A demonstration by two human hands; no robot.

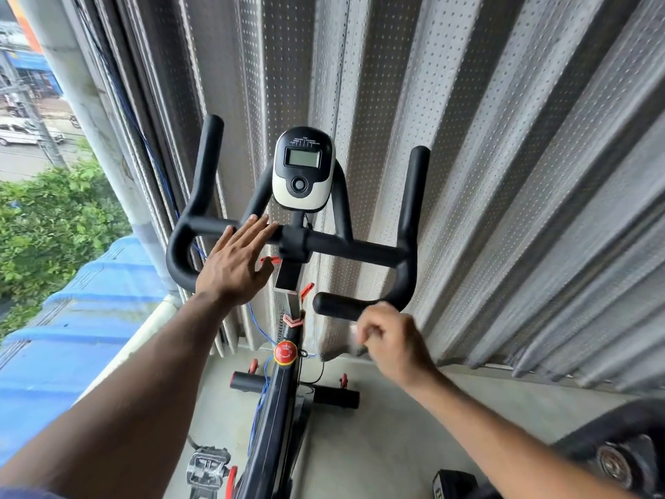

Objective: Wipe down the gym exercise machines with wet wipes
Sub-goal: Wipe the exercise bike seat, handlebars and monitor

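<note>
The exercise bike's handlebar (345,246) runs crosswise, its long axis left to right, with two horns pointing up and away toward the perforated curtain (503,138) and a short grip end pointing back left. The left hand (234,261) hovers flat, fingers straight and spread, over the bar's left half. The right hand (392,340) pinches a blurred white wet wipe (354,336) just below that short grip. The console (303,169) stands above the bar's middle; a red knob (285,351) sits lower on the frame
</note>
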